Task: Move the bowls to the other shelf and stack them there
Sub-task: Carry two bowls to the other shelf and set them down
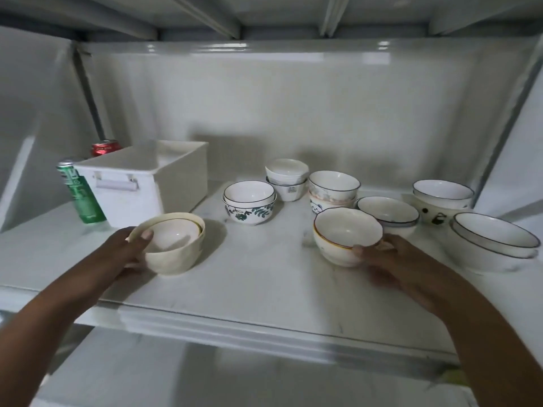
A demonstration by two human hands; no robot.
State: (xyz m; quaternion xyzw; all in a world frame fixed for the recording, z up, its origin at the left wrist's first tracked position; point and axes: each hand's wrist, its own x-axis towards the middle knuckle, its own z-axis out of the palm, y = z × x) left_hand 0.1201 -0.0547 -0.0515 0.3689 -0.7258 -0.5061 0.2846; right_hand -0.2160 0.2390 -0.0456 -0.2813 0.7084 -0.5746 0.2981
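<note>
Left hand (125, 254) gripping cream nested ceramic bowls (173, 246); right hand (382, 261) gripping white orange-rimmed ceramic bowl (343, 235), both near front of white marbled shelf (264, 277). Lift straight up, level, clear of leaf-patterned bowl stack (249, 205) behind.

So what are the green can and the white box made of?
The green can looks like thin metal: shiny printed sides, silvery rim. The white box looks like smooth, matte plastic with a moulded handle, though that's a guess from its look.
</note>
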